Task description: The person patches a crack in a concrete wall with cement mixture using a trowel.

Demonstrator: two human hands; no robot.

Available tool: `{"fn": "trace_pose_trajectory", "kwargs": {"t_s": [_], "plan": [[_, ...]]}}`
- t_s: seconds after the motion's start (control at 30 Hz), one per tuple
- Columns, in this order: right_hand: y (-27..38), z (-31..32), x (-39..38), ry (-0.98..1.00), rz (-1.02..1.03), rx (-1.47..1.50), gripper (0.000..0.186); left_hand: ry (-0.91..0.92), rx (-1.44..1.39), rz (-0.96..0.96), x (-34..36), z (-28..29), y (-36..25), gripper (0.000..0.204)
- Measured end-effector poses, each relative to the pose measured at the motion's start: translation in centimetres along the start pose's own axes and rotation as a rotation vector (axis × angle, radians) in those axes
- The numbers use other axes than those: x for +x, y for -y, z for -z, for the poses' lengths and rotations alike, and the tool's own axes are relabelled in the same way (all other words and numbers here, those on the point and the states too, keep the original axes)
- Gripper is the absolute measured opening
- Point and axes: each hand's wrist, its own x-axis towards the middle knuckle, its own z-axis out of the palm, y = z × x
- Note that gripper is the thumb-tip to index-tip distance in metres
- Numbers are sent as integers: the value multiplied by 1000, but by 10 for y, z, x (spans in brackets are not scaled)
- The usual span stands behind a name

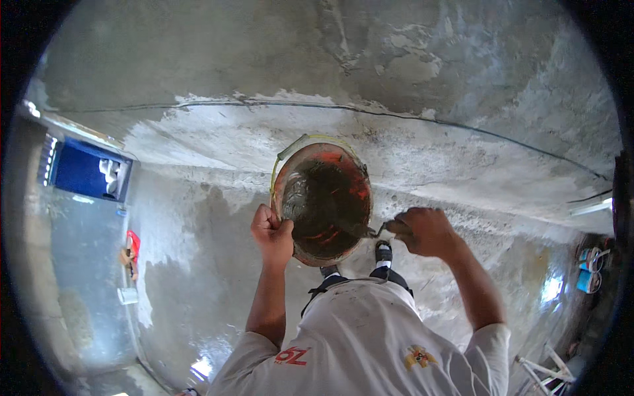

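A round orange bucket [300, 158] is held in front of me, its open top turned up toward me. Dark grey wet mortar [320, 198] fills much of it and smears its inner wall. My left hand [272, 234] is closed on the bucket's near left rim, thumb toward the inside. The yellow-green bail handle with its pale grip [290, 147] lies along the far left rim. Fingers wrapped round its handle, my right hand [424, 231] holds a trowel [378, 231] at the right rim. The trowel's blade reaches over the mortar and is hard to make out.
Ahead stands a plastered wall [264, 59], damp and patchy, with a dark cable [356, 108] along it. At left are a blue panel [86, 168], a red item [134, 247] and a white container [127, 296]. Blue containers [586, 269] and a white frame [548, 369] stand at right.
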Motion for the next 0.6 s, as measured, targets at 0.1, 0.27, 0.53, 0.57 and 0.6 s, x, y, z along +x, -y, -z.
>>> {"fn": "trace_pose_trajectory", "kwargs": {"t_s": [0.1,0.27,0.53,0.57,0.6], "plan": [[-10,13,17,11,102,7,18,25,-10,16,-3,-18,-7,34],[-18,10,39,163,151,149,20,-47,-160,63,-20,-35,-1,34],[-21,-61,50,46,266,625,27,44,34,-2,-33,-63,-6,36],[-26,-66,48,41,275,634,27,60,68,15,-32,-65,-9,37],[-17,-44,41,209,128,838,31,59,81,-2,-32,-65,-13,37]]}}
